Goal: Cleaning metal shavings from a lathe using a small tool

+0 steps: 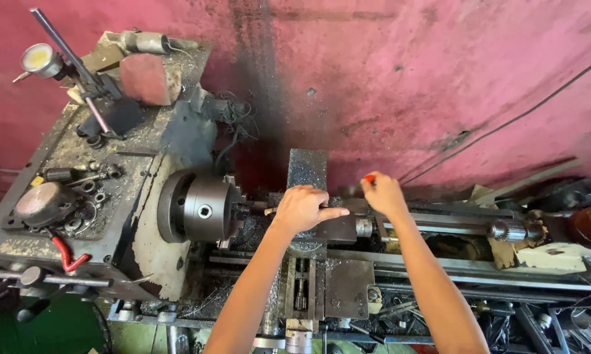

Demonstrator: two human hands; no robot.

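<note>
The tool post (312, 219) is sitting just right of the lathe chuck (200, 208); the left hand (303, 208) is lying loosely over it, steadying it, while the right hand (383, 194), farther right, is gripping a red-tipped handle (370, 178), seemingly for leverage.

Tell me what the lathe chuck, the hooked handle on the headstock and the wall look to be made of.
Lathe chuck: machined steel by the look, dull grey sheen, oil-darkened. Hooked handle: glossy red, probably plastic or a painted coating; hard to tell. Wall: likely plaster or concrete, matt pink paint, stained black and scuffed.
</note>
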